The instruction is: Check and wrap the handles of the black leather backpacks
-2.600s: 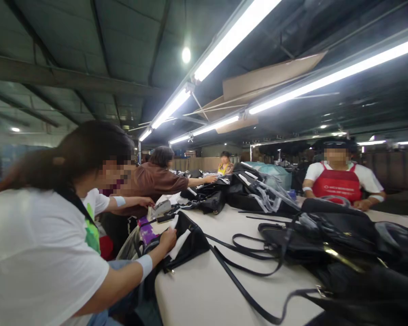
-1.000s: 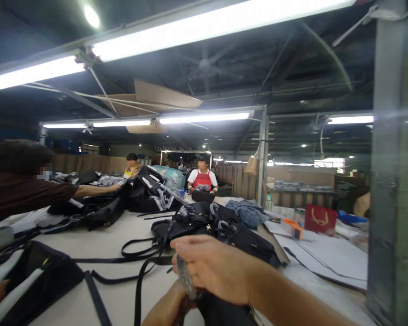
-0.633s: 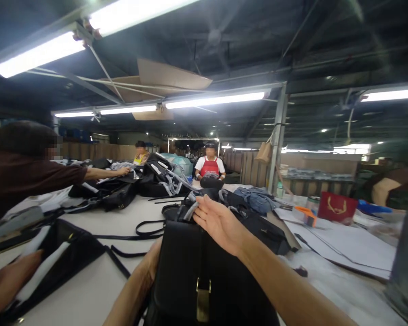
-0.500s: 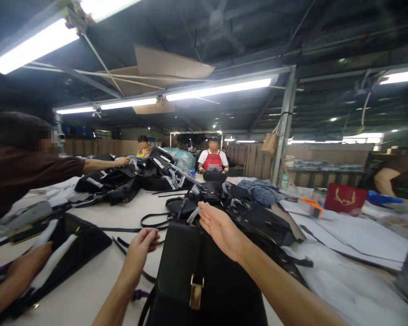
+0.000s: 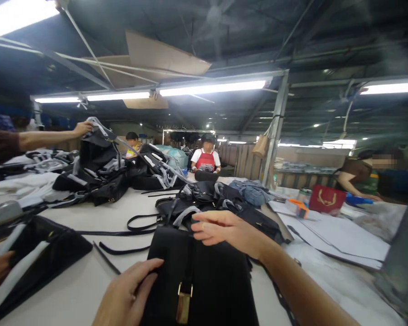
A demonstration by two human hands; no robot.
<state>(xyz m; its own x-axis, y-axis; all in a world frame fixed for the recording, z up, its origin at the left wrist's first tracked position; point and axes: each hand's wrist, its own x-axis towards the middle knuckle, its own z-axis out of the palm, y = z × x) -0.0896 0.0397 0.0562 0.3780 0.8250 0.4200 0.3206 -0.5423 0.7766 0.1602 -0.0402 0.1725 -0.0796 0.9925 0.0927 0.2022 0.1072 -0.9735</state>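
A black bag [image 5: 217, 276] with a gold clasp [image 5: 184, 304] stands in front of me at the bottom centre. My left hand [image 5: 131, 290] is at its left edge, fingertips touching the side, thumb apart from the fingers. Over the bag's top edge lies my right hand [image 5: 224, 231], its fingers stretched out to the left, holding nothing that I can see. A wrapped grey handle [image 5: 187, 215] rises just behind the right fingertips. Past the bag's top, more black bags [image 5: 204, 192] with wrapped handles lie heaped.
At the left, a co-worker's hand [image 5: 83, 128] holds up a black bag; other hands touch an open black bag [image 5: 54, 244]. White sheets [image 5: 336, 235], a red pouch [image 5: 326, 198] and an orange tape dispenser [image 5: 297, 208] lie right. Black straps [image 5: 122, 250] cross the table.
My left hand has moved down to the bag's left edge. The right hand now reaches flatter across its top. At the left, the co-worker has lifted a black bag. The view has shifted right.
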